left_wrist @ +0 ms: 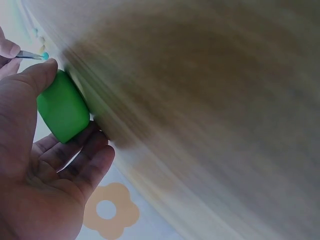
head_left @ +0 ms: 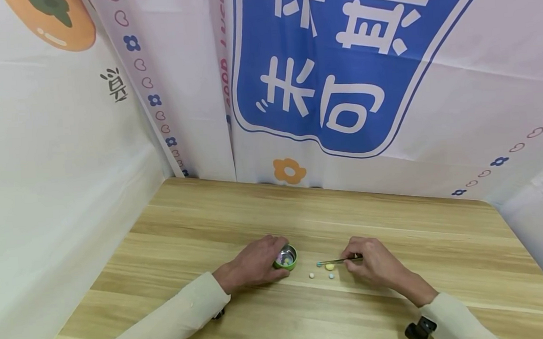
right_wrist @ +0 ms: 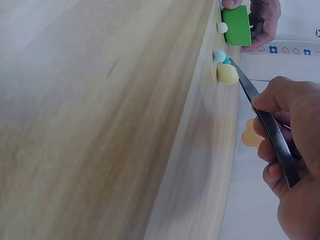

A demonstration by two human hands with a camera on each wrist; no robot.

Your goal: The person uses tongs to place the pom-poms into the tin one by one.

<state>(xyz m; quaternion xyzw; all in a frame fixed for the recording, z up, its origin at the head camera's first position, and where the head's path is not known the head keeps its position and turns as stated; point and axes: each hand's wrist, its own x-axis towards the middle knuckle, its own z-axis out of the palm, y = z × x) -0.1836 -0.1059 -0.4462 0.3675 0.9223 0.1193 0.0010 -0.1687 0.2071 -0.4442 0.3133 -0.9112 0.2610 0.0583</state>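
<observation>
My left hand [head_left: 258, 262] grips a small round green tin [head_left: 286, 267], thumb on one side and fingers on the other. Inside its metal bowl lie several small pale balls [head_left: 286, 261]. In the right wrist view my right hand [right_wrist: 300, 125] pinches dark metal tweezers [right_wrist: 272, 127], their tips at a turquoise ball [right_wrist: 227, 60]; whether the ball is clear of the table I cannot tell. Close by lie a fuzzy yellow ball [right_wrist: 228, 74], a light blue ball [head_left: 331, 276] and a white ball [head_left: 311, 275]. The green tin [left_wrist: 64, 107] hides its contents in the left wrist view.
A wood-grain table [head_left: 200, 219] lies under both hands. Printed white sheets with a blue panel [head_left: 268, 113] stand behind it, and a white sheet [head_left: 59, 165] stands at the left. A black device [head_left: 420, 330] sits at the right wrist.
</observation>
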